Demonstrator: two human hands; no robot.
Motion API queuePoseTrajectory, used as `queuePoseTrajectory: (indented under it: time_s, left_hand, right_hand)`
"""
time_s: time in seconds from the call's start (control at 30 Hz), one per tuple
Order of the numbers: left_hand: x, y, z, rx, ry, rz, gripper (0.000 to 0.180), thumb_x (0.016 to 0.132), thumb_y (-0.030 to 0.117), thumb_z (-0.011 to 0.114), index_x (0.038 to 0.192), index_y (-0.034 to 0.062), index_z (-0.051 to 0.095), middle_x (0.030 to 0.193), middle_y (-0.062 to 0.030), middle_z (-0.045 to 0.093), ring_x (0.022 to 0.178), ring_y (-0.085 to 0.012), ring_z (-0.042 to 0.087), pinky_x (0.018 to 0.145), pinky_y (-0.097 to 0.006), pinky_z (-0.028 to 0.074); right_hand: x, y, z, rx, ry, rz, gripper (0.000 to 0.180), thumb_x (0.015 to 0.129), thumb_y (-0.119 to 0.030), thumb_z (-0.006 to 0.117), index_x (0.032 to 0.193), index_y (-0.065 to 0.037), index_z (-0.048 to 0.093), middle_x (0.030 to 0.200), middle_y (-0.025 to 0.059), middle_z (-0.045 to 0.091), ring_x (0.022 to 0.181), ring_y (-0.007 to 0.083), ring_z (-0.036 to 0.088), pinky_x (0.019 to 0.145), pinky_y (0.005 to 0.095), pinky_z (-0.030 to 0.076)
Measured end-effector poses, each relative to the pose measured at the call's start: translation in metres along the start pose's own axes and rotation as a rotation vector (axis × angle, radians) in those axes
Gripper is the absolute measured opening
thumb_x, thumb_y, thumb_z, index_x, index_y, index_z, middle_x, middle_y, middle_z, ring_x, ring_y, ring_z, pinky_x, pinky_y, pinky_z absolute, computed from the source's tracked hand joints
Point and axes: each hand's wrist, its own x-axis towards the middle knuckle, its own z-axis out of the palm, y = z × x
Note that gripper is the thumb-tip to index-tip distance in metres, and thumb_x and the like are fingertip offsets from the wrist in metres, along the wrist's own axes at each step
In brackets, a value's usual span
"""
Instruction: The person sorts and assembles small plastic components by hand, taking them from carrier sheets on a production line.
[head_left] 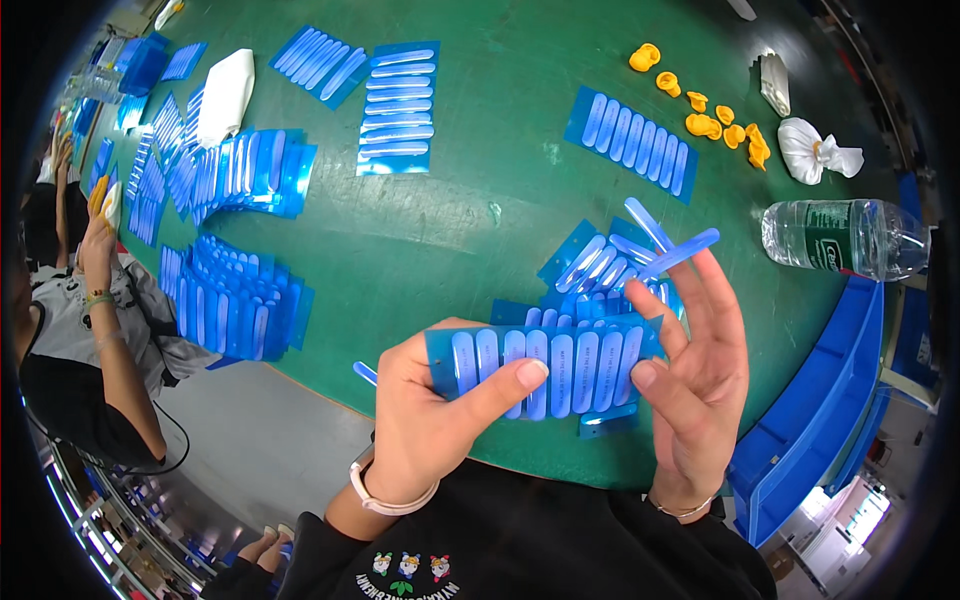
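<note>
My left hand [425,420] grips a blue film sheet [560,372] bearing a row of several rounded light-blue strips, its thumb pressed on the front. The thumb of my right hand [700,370] is at the sheet's right edge, while its fingers are spread upward. Across those fingertips lies a loose blue strip [680,253]; I cannot tell whether they pinch it. Another loose strip [648,224] stands out just beyond it. Behind the held sheet is a heap of similar strip sheets [590,265], partly hidden by my hands.
More strip sheets lie on the green table [470,240], with large stacks [235,295] at left. Yellow finger cots [703,126], a white knotted bag [815,152] and a water bottle [845,238] are at right. A blue bin [810,400] adjoins the table; a co-worker [100,340] sits left.
</note>
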Motion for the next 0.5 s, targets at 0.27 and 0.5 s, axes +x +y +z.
queuePoseTrajectory:
  time_s: [0.27, 0.5]
  left_hand:
    - [-0.002, -0.006, -0.003, -0.025, 0.046, 0.027, 0.015, 0.08, 0.009, 0.07, 0.077, -0.0039, 0.064, 0.067, -0.0052, 0.063, 0.06, -0.0074, 0.057, 0.054, -0.02, 0.044]
    - [-0.003, -0.003, -0.002, -0.026, 0.059, 0.005, 0.019, 0.081, 0.012, 0.069, 0.08, -0.0059, 0.064, 0.069, -0.0062, 0.063, 0.061, -0.0102, 0.06, 0.056, -0.022, 0.048]
  right_hand:
    - [0.002, 0.002, 0.0, 0.012, 0.006, 0.008, 0.079, 0.068, 0.005, 0.066, 0.138, 0.001, 0.029, 0.137, 0.0205, 0.035, 0.118, 0.0292, 0.046, 0.093, 0.0319, 0.043]
    - [0.003, 0.002, -0.005, 0.039, -0.113, 0.016, 0.078, 0.072, 0.021, 0.052, 0.14, 0.0, 0.019, 0.141, 0.0174, 0.025, 0.122, 0.031, 0.044, 0.083, 0.0318, 0.055]
